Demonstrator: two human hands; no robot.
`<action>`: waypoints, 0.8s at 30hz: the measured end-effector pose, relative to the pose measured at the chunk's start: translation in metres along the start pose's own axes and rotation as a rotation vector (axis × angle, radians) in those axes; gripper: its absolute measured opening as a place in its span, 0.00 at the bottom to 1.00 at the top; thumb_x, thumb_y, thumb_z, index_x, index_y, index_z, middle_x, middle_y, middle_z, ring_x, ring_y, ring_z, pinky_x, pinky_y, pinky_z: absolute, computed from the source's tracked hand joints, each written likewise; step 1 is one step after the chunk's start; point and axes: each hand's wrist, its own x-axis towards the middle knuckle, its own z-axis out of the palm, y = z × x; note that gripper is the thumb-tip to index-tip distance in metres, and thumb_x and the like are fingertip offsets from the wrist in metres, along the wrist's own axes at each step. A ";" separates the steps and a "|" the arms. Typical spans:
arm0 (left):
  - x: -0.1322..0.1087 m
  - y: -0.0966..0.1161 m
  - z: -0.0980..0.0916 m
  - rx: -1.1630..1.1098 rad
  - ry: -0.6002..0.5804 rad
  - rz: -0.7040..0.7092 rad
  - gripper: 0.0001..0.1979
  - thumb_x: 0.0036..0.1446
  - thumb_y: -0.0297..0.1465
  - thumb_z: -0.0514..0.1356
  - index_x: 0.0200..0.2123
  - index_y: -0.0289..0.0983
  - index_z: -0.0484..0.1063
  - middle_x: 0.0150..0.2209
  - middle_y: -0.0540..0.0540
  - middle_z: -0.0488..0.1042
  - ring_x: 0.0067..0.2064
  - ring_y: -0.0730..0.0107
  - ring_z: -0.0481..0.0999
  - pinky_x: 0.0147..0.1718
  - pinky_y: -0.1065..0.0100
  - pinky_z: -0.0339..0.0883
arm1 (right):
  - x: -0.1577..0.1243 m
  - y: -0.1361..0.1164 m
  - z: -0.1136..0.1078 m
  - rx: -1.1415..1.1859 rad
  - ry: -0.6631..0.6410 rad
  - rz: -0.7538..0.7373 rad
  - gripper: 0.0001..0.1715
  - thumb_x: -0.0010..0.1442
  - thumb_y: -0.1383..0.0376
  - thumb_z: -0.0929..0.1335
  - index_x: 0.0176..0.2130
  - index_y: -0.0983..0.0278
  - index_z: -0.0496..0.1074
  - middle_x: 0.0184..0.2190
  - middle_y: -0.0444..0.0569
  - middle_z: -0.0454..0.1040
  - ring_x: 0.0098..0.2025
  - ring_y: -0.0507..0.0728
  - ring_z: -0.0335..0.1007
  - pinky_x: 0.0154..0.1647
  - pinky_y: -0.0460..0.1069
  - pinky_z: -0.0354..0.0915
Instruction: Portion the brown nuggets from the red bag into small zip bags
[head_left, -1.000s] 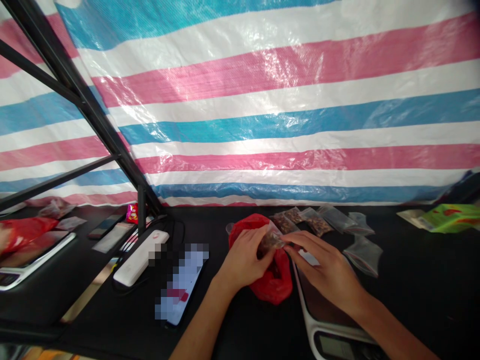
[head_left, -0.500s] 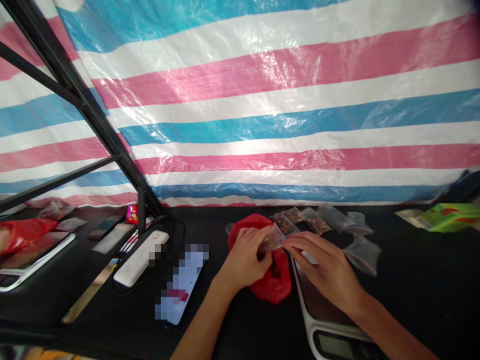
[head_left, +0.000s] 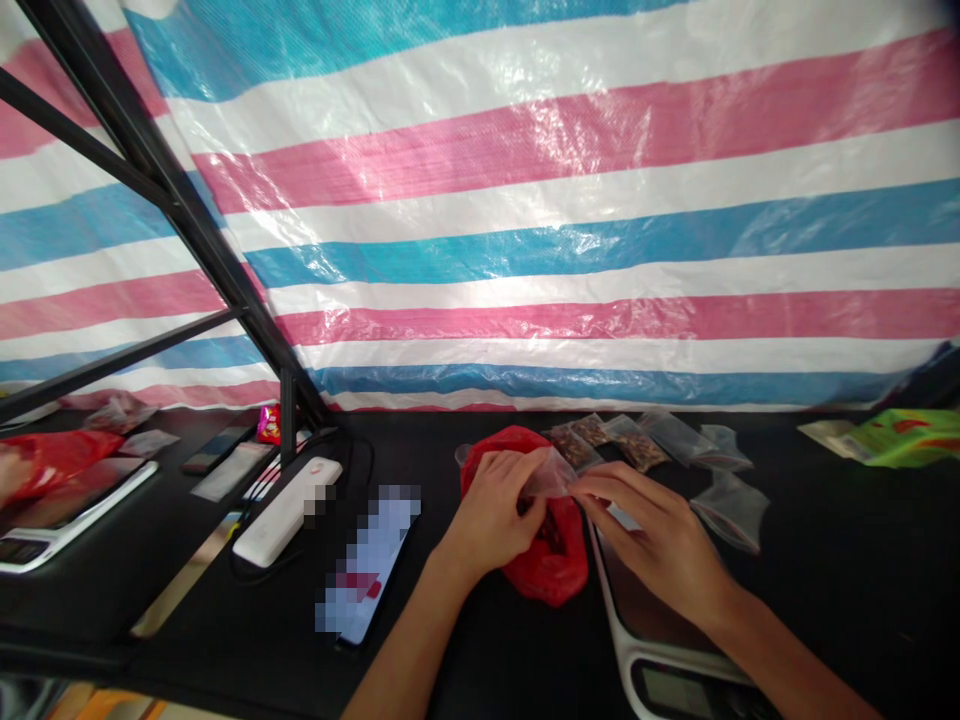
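My left hand is closed on a small clear plastic bag, above an open red plastic bag. Dark bits show inside the red bag; what they are is hard to tell. The fingertips of my right hand pinch the near right edge of that clear bag. Under my right hand and forearm lies a digital scale with a white frame. Beyond my hands are small clear bags filled with brown pieces. Flat clear zip bags lie to their right.
On the left are a phone, a white power bank with cables and a black metal frame. Farther left, another person's hand is by a red bag and second scale. A green packet lies at right.
The view has shifted slightly, so objects sit a little farther right. My hands keep their hold on the clear bag, which looks a bit flatter between them.
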 end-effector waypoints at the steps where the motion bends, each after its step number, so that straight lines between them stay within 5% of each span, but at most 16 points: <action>1: 0.000 0.001 0.000 0.009 0.006 0.001 0.27 0.63 0.26 0.63 0.64 0.42 0.66 0.56 0.42 0.78 0.57 0.55 0.75 0.61 0.52 0.63 | 0.000 0.001 0.000 0.004 -0.009 0.007 0.18 0.71 0.68 0.67 0.56 0.52 0.76 0.46 0.50 0.80 0.47 0.59 0.79 0.49 0.53 0.74; 6: -0.001 0.002 0.001 0.053 -0.006 -0.029 0.26 0.62 0.28 0.64 0.63 0.41 0.67 0.52 0.41 0.78 0.53 0.53 0.76 0.56 0.51 0.68 | 0.000 0.005 -0.002 0.030 -0.029 0.026 0.17 0.71 0.68 0.67 0.56 0.53 0.76 0.47 0.50 0.79 0.48 0.59 0.78 0.50 0.53 0.74; 12: -0.002 -0.005 0.004 -0.020 -0.016 -0.026 0.32 0.58 0.20 0.61 0.65 0.41 0.65 0.59 0.41 0.77 0.58 0.55 0.75 0.61 0.51 0.66 | -0.002 0.008 -0.003 0.018 -0.009 0.017 0.13 0.71 0.69 0.68 0.51 0.55 0.77 0.46 0.49 0.79 0.48 0.58 0.78 0.51 0.52 0.73; 17: -0.003 -0.008 0.005 -0.045 -0.036 -0.082 0.31 0.65 0.23 0.60 0.69 0.45 0.61 0.64 0.43 0.74 0.63 0.56 0.73 0.65 0.49 0.63 | 0.002 0.007 -0.001 0.001 -0.001 -0.028 0.13 0.70 0.69 0.68 0.51 0.55 0.76 0.46 0.48 0.80 0.47 0.57 0.78 0.50 0.51 0.73; 21: -0.001 -0.005 0.001 0.009 0.024 -0.066 0.32 0.64 0.33 0.66 0.69 0.46 0.61 0.63 0.43 0.73 0.62 0.54 0.73 0.64 0.50 0.65 | 0.007 0.010 -0.008 -0.057 0.132 0.023 0.09 0.70 0.68 0.68 0.48 0.56 0.76 0.42 0.48 0.79 0.43 0.57 0.77 0.47 0.52 0.72; 24: 0.001 -0.003 -0.003 0.078 0.115 -0.042 0.29 0.65 0.33 0.65 0.66 0.44 0.63 0.60 0.42 0.75 0.60 0.55 0.73 0.61 0.51 0.66 | 0.007 0.029 -0.019 -0.192 0.288 0.230 0.05 0.69 0.64 0.68 0.45 0.57 0.75 0.37 0.47 0.77 0.36 0.58 0.75 0.41 0.53 0.70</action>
